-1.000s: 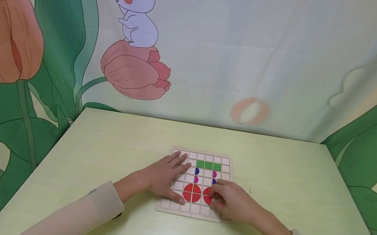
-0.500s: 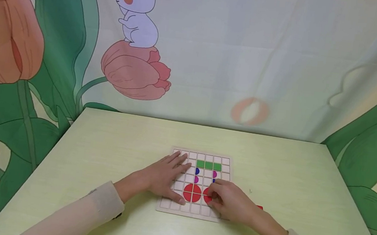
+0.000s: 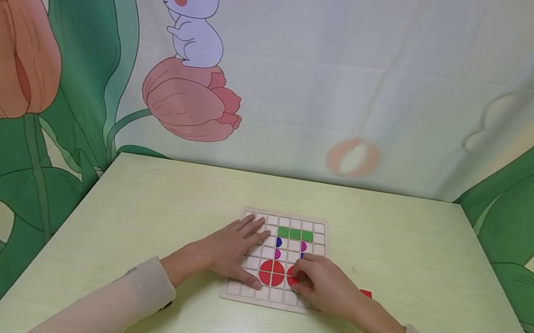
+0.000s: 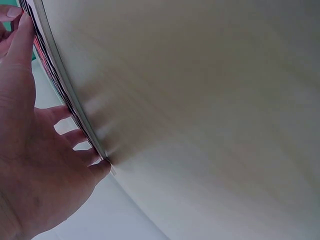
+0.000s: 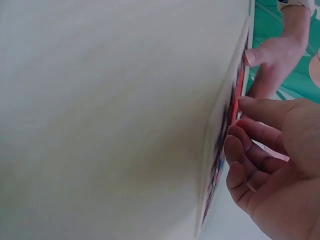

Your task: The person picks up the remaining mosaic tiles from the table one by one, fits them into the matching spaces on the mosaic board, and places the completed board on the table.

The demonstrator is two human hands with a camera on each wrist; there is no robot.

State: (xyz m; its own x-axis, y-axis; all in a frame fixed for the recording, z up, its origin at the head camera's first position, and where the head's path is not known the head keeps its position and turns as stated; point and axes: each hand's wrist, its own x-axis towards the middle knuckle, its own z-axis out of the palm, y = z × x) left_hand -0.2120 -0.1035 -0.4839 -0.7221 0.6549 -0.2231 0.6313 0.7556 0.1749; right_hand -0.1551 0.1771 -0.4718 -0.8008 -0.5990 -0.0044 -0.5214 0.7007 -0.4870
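Observation:
A pale wooden grid board [image 3: 246, 291] lies flat on the table. My left hand [image 3: 233, 248] rests on its left side with fingers spread and thumb near the lower edge. Over the board's lower right, my right hand [image 3: 332, 286] has curled fingers and pinches a red quarter-circle piece [image 5: 239, 122] between thumb and index finger, right at the grid. Left of those fingertips, a red circle [image 3: 272, 273] made of quarter pieces sits in the grid. Above are small blue half-circle [image 3: 279, 242] and magenta half-circle [image 3: 278, 254] pieces, under a green row of squares [image 3: 295, 234].
Beside my right forearm a red piece [image 3: 365, 293] lies on the pale table [image 3: 185, 190], partly hidden by the arm. Behind the table's far edge hangs a curtain [image 3: 297, 71] printed with tulips and a rabbit.
My right hand has shifted slightly left and lower over the red pieces, and the loose red piece beside the forearm has come into view. The left hand stays put.

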